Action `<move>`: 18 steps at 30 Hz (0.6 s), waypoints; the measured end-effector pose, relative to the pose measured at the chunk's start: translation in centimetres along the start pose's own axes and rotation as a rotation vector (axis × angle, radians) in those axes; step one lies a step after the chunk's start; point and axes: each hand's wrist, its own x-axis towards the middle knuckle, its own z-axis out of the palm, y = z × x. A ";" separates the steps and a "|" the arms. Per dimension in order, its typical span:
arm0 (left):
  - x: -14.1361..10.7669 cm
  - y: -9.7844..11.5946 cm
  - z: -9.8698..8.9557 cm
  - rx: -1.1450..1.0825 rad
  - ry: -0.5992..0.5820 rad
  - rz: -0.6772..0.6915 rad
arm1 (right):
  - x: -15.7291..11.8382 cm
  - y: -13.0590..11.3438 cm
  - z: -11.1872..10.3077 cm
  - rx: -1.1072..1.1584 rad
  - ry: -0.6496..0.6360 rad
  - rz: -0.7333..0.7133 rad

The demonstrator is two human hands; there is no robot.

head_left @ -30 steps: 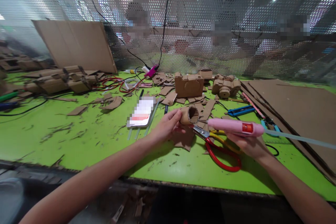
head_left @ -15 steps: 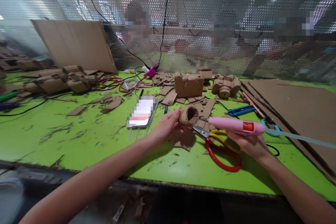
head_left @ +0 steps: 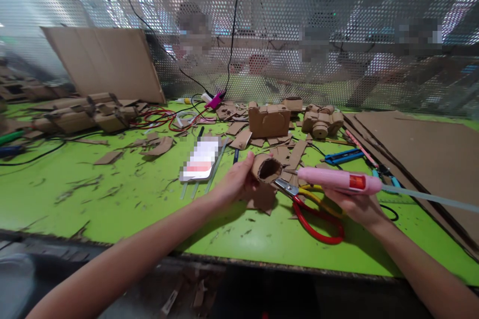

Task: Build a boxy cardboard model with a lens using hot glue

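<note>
My left hand (head_left: 239, 177) is closed around a short cardboard tube (head_left: 259, 168), its open end turned toward the right and toward me. A pink hot glue gun (head_left: 329, 179) is gripped in my right hand (head_left: 354, 204), with a clear glue stick (head_left: 422, 194) trailing from its back. The gun's nozzle points left, close to the tube's rim; whether they touch I cannot tell. Below the gun lie scissors (head_left: 318, 232) with red and yellow handles, partly covered by my right hand. Cardboard scraps (head_left: 264, 199) sit under the tube.
Behind my hands stand a cardboard camera body (head_left: 268, 122) and a cardboard camera with lens (head_left: 322, 122). A phone (head_left: 204, 157) lies to the left beside glue sticks. At right are a blue cutter (head_left: 344, 156) and large cardboard sheets (head_left: 422, 154). A perforated metal screen (head_left: 269, 75) closes the back.
My left hand has turned the cardboard tube so that its opening faces more toward me. The glue gun has stayed almost in place.
</note>
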 end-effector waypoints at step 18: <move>-0.5 0.4 0.5 0.052 -0.066 -0.034 | -0.1 0.3 0.1 0.013 -0.007 0.026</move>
